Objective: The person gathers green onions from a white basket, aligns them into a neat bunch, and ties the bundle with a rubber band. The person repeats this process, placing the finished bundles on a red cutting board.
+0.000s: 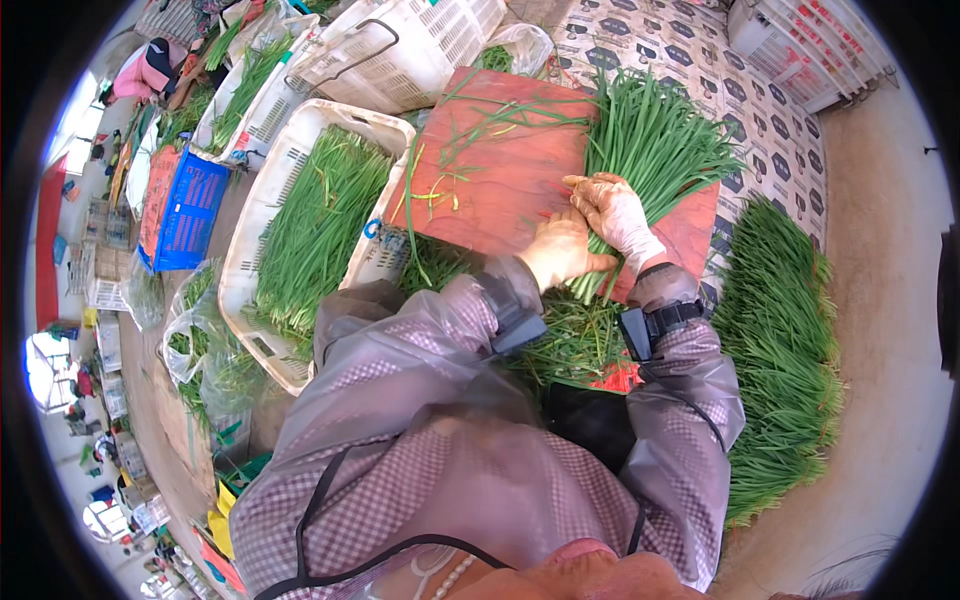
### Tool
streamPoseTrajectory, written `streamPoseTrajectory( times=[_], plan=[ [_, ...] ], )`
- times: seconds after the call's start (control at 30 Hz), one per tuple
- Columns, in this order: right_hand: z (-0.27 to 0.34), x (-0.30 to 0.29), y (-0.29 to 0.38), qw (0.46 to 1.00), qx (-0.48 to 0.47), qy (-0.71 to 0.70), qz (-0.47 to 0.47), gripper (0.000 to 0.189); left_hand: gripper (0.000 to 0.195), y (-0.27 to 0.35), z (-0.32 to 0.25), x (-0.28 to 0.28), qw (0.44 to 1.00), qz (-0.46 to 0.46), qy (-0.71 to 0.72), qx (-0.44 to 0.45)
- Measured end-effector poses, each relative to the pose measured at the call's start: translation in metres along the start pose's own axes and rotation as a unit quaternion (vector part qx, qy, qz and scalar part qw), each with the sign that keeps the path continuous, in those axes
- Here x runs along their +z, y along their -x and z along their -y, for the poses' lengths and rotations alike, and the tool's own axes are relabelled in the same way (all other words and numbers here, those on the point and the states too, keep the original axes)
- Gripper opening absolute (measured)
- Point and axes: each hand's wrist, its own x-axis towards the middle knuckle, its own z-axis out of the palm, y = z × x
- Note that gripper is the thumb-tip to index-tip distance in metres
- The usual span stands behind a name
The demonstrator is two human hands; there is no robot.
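Note:
A thick bunch of garlic chives (652,142) lies across the right side of a reddish board (510,180), its leaf tips fanning away from me. My right hand (611,214), in a thin pale glove, wraps over the bunch near the stem end. Against the same stems rests my left hand (559,247), its thumb laid across them just below the right hand. A bit of red shows beside the fingertips; what it is I cannot tell. Loose leaves and yellowed blades (442,196) are scattered over the board's left part.
Left of the board stands a white plastic crate (247,255) of chives. Several bundled chives (780,360) form a long row on the right. Trimmings (577,337) lie below the board. Farther left are a blue crate (191,214) and a person in pink (142,71).

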Motion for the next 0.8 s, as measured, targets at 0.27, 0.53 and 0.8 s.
streamPoseTrajectory(
  times=[0.27, 0.53, 0.8],
  plan=[
    [-0.014, 0.007, 0.004, 1.0, 0.004, 0.023, -0.012, 0.016, 0.035, -0.008, 0.095, -0.029, 0.982, -0.17, 0.025, 0.084],
    [-0.007, 0.002, 0.005, 1.0, 0.02, 0.013, 0.013, 0.009, 0.016, -0.016, 0.094, -0.007, 0.979, -0.188, -0.017, 0.079],
    [-0.009, 0.002, 0.008, 1.0, 0.018, -0.003, 0.008, 0.009, 0.012, -0.027, 0.09, -0.008, 0.978, -0.169, -0.082, 0.087]
  ],
)
